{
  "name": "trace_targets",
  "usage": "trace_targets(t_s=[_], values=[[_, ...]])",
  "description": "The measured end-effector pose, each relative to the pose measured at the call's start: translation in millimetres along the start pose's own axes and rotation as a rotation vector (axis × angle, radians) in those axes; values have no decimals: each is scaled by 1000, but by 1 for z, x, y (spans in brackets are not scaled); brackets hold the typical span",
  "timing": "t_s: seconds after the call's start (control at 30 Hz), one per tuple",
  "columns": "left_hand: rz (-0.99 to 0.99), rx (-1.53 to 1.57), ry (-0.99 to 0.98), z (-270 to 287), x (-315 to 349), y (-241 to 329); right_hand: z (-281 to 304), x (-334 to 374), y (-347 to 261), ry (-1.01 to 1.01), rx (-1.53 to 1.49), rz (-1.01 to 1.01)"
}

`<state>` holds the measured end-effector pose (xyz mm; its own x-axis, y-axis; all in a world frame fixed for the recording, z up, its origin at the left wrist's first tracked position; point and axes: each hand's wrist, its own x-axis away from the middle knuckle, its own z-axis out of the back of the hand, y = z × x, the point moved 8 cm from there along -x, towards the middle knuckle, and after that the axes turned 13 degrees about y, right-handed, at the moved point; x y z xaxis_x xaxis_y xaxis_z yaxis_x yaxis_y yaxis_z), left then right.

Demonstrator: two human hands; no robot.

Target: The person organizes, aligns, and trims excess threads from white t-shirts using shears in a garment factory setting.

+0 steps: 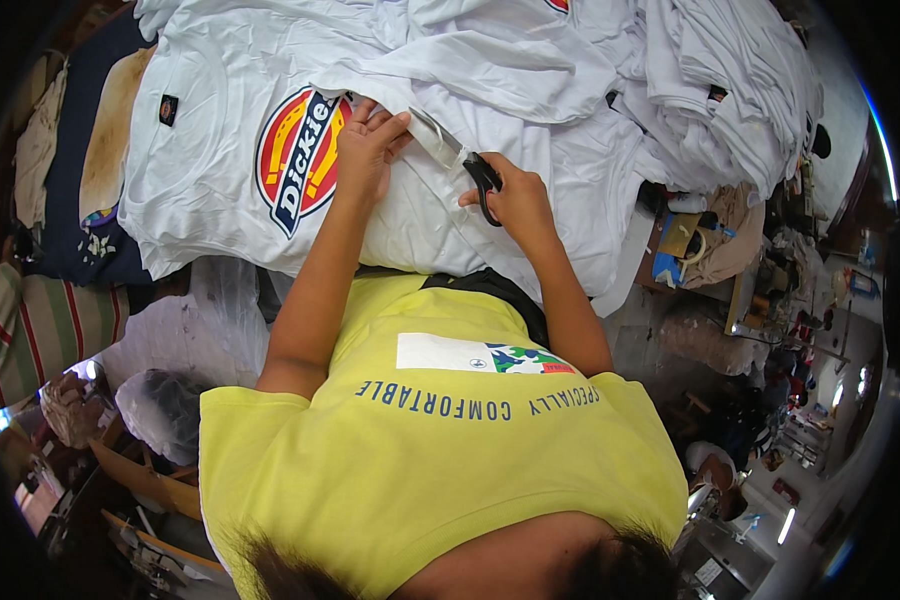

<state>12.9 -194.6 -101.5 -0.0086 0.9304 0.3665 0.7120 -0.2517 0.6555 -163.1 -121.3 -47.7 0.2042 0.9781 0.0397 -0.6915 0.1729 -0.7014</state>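
A white T-shirt with a round red, yellow and blue print is spread across the work surface before me. My left hand pinches a folded edge of white fabric beside that print, fingers bent and closed on it. In my right hand is a pair of scissors with black handles, fingers through the loops. The blades point up and left, at the fabric edge close to my left fingertips. Whether they are cutting cloth or thread I cannot make out.
A tall pile of white shirts rises at the far right. Dark cloth and a tan padded board lie on the left. A person in a striped garment is at the left edge. Clear plastic wrapping hangs below the surface.
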Motion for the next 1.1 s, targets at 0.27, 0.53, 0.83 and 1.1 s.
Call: trace_targets(t_s=[0.27, 0.53, 0.83, 1.1], values=[[-52, -26, -45, -2, 1, 3, -7, -12, -24, 20, 188, 101], [-23, 3, -12, -3, -3, 8, -12, -9, -9, -55, -89, -61], [-46, -31, -24, 5, -7, 7, -10, -17, -37, 72, 180, 217], [-36, -32, 22, 9, -14, 12, -15, -15, -19, -43, -48, 15]])
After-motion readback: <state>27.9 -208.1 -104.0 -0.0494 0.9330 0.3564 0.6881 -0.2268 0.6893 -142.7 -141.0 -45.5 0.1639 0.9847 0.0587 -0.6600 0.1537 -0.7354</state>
